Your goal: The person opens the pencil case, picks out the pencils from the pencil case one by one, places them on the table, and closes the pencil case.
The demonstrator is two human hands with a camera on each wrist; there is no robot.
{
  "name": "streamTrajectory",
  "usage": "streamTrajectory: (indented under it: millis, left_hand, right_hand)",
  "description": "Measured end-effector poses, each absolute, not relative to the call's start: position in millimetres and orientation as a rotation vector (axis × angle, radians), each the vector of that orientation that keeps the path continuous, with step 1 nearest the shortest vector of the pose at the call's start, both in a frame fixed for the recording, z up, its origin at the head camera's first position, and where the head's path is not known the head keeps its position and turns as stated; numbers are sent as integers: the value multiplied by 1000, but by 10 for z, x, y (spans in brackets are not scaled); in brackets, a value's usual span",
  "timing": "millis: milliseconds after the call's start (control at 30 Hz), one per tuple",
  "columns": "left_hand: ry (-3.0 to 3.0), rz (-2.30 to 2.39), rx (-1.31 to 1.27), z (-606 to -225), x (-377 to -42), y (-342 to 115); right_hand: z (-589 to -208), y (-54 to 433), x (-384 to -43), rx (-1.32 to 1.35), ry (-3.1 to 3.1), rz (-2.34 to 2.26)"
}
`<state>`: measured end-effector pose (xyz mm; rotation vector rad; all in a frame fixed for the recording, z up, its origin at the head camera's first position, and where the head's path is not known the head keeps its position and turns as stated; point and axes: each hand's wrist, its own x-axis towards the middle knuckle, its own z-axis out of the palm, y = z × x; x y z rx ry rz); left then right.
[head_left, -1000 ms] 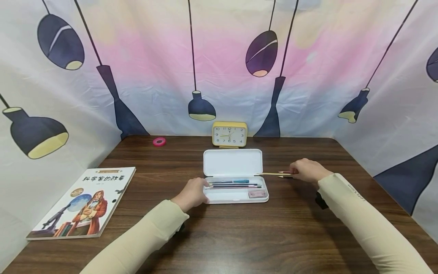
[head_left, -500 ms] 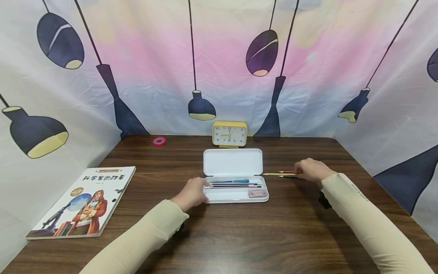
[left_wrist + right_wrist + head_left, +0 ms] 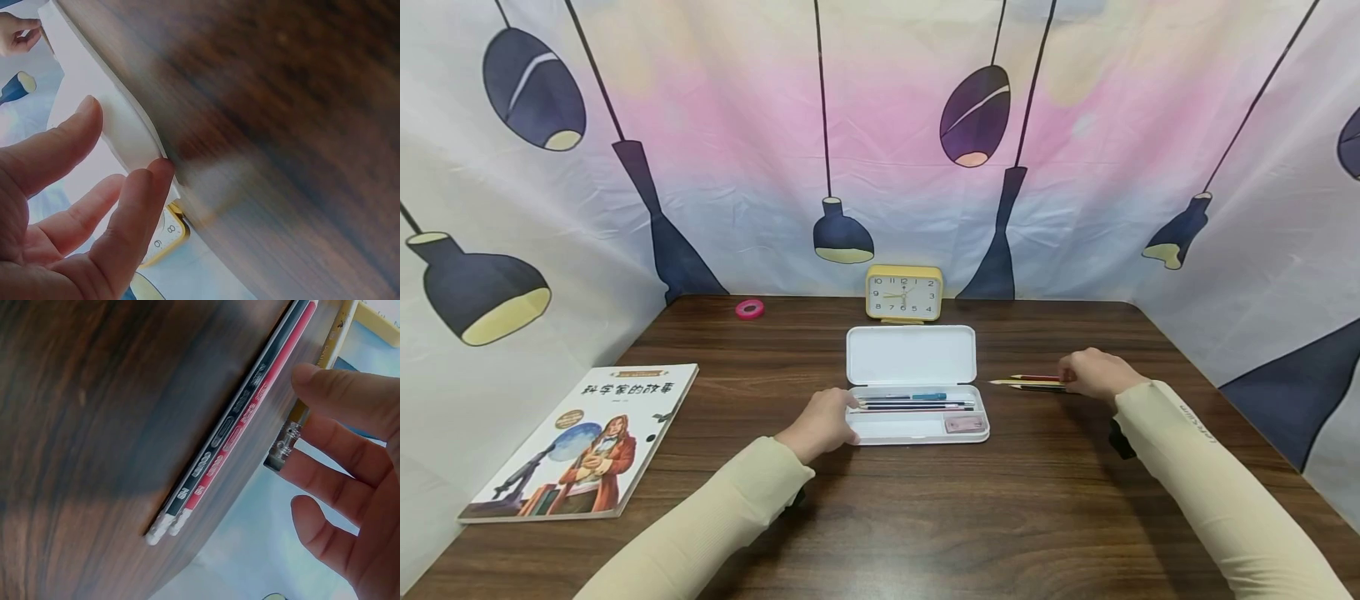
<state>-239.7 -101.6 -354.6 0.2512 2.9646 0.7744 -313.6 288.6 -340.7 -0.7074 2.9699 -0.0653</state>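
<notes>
An open white pencil case [image 3: 895, 429] lies mid-table, its lid [image 3: 910, 355] tipped back. Inside are several pencils [image 3: 917, 407], a blue-ended pen [image 3: 929, 397] and a pink eraser [image 3: 964, 424]. My left hand [image 3: 822, 423] holds the case's left end, thumb at the front, fingers behind. To the right of the case, my right hand [image 3: 1096, 373] pinches a yellow pencil [image 3: 330, 340] near its eraser end, between thumb and fingers. A red pencil [image 3: 234, 434] and a black pencil [image 3: 219, 434] lie side by side on the table beneath that hand.
A yellow alarm clock [image 3: 903, 293] stands behind the case. Pink tape [image 3: 749, 310] lies at the back left, and a book [image 3: 580, 446] at the left edge. The wooden table [image 3: 925, 525] is bounded by a patterned cloth [image 3: 737, 125].
My right hand has moved to the right with the yellow pencil, whose tip has drawn away from the case. The left hand and case have stayed put.
</notes>
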Motion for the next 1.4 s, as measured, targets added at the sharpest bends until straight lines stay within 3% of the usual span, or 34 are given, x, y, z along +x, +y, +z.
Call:
streamTrajectory:
  millis: [1400]
  left_hand:
    - [2961, 744, 232, -3523, -2389, -992]
  right_hand:
    - [-3520, 3220, -3057, -559, 2941, -126]
